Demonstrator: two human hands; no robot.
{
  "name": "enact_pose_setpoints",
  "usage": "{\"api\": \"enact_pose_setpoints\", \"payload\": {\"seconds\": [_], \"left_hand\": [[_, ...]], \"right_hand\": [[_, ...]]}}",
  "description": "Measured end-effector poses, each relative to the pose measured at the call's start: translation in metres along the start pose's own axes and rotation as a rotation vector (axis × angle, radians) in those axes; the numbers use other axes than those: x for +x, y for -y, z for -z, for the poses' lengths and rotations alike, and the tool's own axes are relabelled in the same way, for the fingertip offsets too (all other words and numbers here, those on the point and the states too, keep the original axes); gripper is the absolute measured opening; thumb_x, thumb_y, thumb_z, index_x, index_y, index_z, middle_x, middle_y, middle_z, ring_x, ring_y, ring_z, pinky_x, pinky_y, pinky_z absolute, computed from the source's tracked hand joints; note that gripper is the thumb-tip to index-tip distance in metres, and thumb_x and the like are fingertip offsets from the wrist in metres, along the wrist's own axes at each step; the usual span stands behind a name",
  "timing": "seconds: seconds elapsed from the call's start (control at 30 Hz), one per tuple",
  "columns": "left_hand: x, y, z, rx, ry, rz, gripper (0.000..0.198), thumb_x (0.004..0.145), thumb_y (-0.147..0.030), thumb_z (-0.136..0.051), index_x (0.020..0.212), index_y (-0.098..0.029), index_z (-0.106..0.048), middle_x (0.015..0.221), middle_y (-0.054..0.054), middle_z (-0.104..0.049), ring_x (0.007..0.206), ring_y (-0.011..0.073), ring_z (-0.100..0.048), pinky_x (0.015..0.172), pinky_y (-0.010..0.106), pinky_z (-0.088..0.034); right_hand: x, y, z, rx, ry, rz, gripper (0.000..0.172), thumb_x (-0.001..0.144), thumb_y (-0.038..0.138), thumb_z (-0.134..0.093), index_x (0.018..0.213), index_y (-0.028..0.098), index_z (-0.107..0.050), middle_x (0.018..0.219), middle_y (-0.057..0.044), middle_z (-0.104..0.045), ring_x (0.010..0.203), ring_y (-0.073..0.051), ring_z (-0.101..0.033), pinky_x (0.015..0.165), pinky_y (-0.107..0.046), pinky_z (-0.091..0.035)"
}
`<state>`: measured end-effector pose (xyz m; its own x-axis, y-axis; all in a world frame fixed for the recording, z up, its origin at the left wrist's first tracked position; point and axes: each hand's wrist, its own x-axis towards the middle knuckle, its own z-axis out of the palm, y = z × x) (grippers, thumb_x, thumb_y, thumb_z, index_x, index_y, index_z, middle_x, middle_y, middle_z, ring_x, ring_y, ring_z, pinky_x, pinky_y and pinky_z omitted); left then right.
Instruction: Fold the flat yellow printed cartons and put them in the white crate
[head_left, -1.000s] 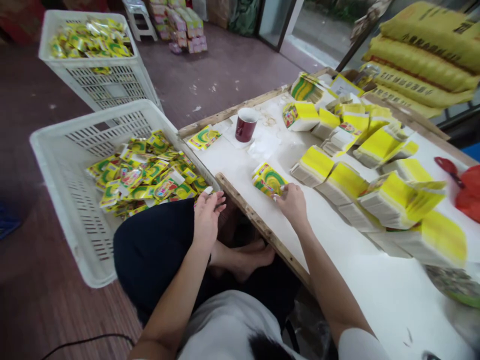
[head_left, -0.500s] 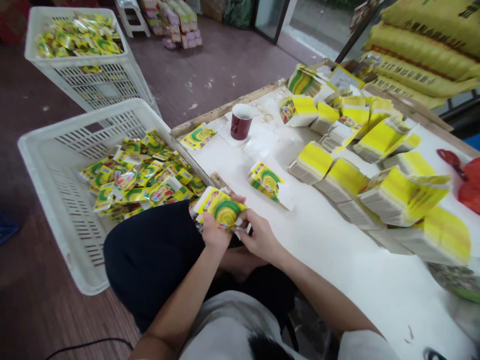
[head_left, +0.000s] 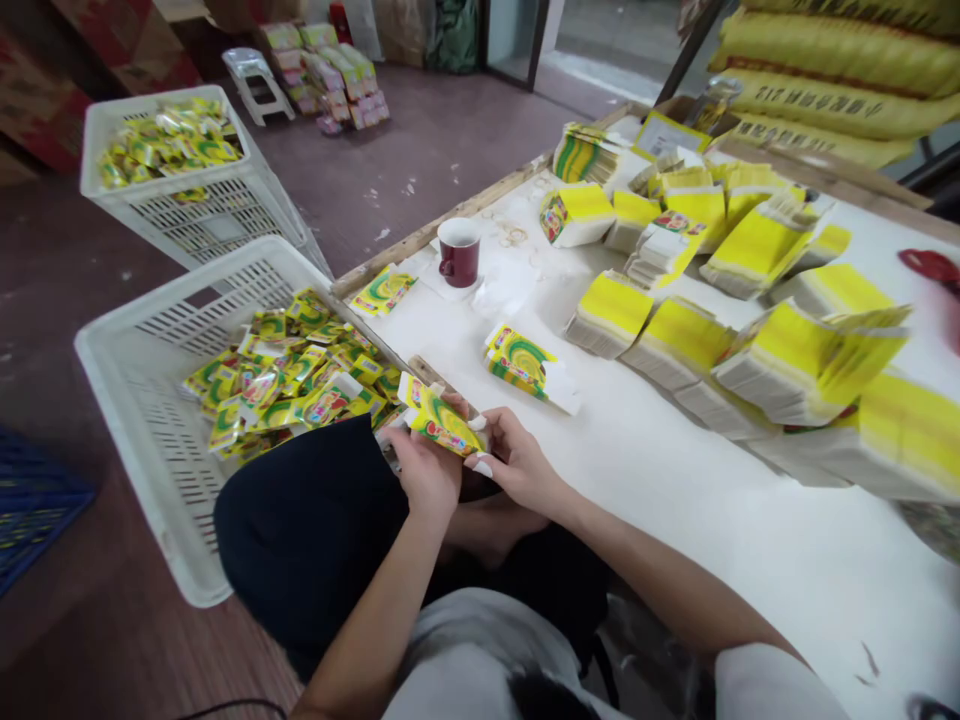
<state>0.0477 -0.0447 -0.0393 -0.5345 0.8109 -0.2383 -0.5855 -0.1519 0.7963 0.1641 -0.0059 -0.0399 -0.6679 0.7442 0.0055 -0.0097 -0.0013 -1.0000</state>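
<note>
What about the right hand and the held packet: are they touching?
Touching. The head view shows fingers of the right hand resting on the packet, with no gap; the left hand holds it from below.

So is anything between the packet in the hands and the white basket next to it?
Nothing visible is. The left hand and right hand hold the packet right beside the basket, just above the knee.

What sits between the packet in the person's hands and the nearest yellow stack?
In the head view, a small pile of green-and-yellow packets lies on the white table between the held packet and that stack.
</note>
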Motion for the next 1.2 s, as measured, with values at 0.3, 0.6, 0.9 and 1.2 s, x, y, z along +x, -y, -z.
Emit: {"api": "enact_pose_setpoints", "payload": {"seconds": [0.3, 0.6, 0.9, 1.2], "left_hand": [[-0.006, 0.011, 0.007, -0.112, -0.111, -0.009, 0.034, 0.077, -0.048, -0.08, 0.09, -0.019, -0.07, 0.085, 0.001, -0.072, 0.072, 0.013, -0.068, 0.066, 0.024, -0.055], [-0.017, 0.01, -0.002, -0.129, -0.156, -0.096, 0.038, 0.072, -0.051, -0.083, 0.087, -0.018, -0.071, 0.089, 0.003, -0.075, 0.086, 0.0162, -0.072, 0.081, 0.026, -0.057], [-0.01, 0.014, 0.015, -0.058, -0.129, -0.14, 0.032, 0.08, -0.048, -0.079, 0.095, -0.02, -0.072, 0.094, 0.001, -0.074, 0.086, 0.0134, -0.07, 0.078, 0.022, -0.056], [0.001, -0.018, 0.026, -0.005, -0.055, -0.14, 0.042, 0.075, -0.055, -0.08, 0.094, -0.019, -0.07, 0.098, 0.006, -0.077, 0.085, 0.0168, -0.073, 0.078, 0.028, -0.058]], "right_hand": [[-0.002, 0.012, 0.001, -0.01, -0.042, 0.001, 0.034, 0.082, 0.046, -0.072, 0.101, 0.025, -0.053, 0.073, 0.005, -0.05, 0.063, -0.013, -0.046, 0.057, -0.025, -0.039], [-0.001, 0.009, 0.008, -0.186, -0.223, 0.038, 0.015, 0.087, 0.036, -0.063, 0.089, 0.021, -0.063, 0.077, 0.0, -0.068, 0.066, -0.015, -0.06, 0.061, -0.026, -0.049], [-0.002, 0.01, 0.012, -0.293, -0.134, 0.11, 0.012, 0.088, 0.03, -0.063, 0.082, 0.02, -0.067, 0.072, 0.0, -0.062, 0.063, -0.013, -0.053, 0.058, -0.024, -0.043], [0.002, 0.023, 0.031, -0.662, -0.183, 0.482, 0.025, 0.092, 0.008, -0.052, 0.101, 0.023, -0.07, 0.082, -0.003, -0.065, 0.075, -0.016, -0.061, 0.067, -0.027, -0.049]]}}
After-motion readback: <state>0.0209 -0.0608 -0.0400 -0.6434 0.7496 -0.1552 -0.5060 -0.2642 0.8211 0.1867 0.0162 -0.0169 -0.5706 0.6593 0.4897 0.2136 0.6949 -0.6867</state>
